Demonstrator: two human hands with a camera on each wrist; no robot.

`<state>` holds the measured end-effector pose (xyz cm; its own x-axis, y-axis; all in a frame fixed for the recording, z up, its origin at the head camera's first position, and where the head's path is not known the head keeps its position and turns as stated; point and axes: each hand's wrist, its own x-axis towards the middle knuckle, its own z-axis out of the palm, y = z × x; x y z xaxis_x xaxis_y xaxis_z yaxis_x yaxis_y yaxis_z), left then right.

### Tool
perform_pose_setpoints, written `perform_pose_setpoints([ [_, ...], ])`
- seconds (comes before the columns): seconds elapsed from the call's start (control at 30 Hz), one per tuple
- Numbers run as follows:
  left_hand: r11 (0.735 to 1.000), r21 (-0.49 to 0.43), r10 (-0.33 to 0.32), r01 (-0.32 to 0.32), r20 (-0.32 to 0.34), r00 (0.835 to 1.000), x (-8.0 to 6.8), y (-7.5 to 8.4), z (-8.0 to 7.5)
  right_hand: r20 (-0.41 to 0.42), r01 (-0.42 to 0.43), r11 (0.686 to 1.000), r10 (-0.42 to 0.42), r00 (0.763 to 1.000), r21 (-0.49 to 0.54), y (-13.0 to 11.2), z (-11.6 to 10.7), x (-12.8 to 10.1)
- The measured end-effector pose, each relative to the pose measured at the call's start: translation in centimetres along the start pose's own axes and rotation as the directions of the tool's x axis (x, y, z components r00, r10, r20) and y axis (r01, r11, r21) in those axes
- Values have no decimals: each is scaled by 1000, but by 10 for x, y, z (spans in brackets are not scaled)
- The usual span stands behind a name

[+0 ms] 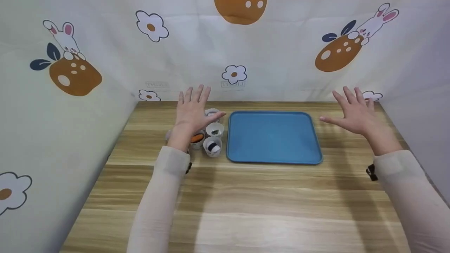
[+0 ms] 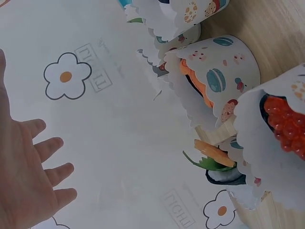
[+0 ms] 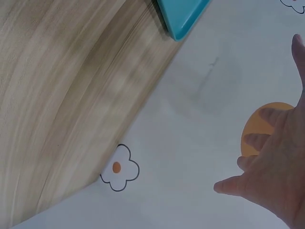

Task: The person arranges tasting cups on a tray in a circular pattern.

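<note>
My left hand (image 1: 192,114) is raised above the paper cups at the left of the table, fingers spread and holding nothing. Under and beside it stand several printed cups with scalloped rims. One holds an orange-topped sushi piece (image 1: 197,138), another a white piece with a dark band (image 1: 212,146). In the left wrist view a cup carries sushi topped with red roe (image 2: 286,125), and another has a piece with an orange stick and green leaf (image 2: 214,160). My right hand (image 1: 358,116), also spread and bare, hovers beyond the right edge of the blue tray (image 1: 274,137).
The wooden table (image 1: 267,211) meets a pale wall covering (image 1: 281,45) printed with rabbits, flowers and orange shapes along its back. More of this covering stands on the left; a pale wall (image 1: 422,88) borders the right side. Nothing shows on the tray.
</note>
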<state>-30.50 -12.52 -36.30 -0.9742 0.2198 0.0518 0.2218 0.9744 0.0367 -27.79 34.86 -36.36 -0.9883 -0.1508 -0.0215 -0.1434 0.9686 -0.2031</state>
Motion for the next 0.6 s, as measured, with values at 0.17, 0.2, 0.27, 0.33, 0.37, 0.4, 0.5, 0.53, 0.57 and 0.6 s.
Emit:
perform_pose_setpoints([
  [0.17,1000,-9,18,-18,0,1000,-1,1,-1,7,21,1000,-21,1000,-1,0,1,-1],
  [0.2,1000,-8,22,-22,0,1000,-2,1,-1,7,27,1000,-27,1000,0,0,2,-1],
  [0.27,999,-11,32,-32,-2,999,-2,1,-2,11,37,999,-37,999,-1,0,2,-2],
  [0.33,999,-11,42,-42,-5,999,-3,2,-2,13,47,999,-47,999,-2,1,3,-2],
  [0.37,999,-14,47,-47,-9,999,-4,2,-2,16,51,999,-51,999,-2,1,4,-2],
  [0.4,999,-19,50,-50,-12,999,-5,3,-3,18,55,998,-55,998,0,1,5,-2],
  [0.5,998,-45,50,-51,-17,999,-7,3,-4,8,88,996,-88,996,-9,-1,7,-1],
  [0.53,997,-58,53,-54,-15,998,-7,4,-4,2,99,995,-99,995,-11,0,8,-2],
  [0.57,996,-74,56,-56,-15,998,-7,5,-4,-4,109,994,-109,994,-12,0,8,-2],
  [0.6,994,-91,56,-57,-14,998,-7,6,-5,-10,119,993,-119,993,-12,1,8,-2],
])
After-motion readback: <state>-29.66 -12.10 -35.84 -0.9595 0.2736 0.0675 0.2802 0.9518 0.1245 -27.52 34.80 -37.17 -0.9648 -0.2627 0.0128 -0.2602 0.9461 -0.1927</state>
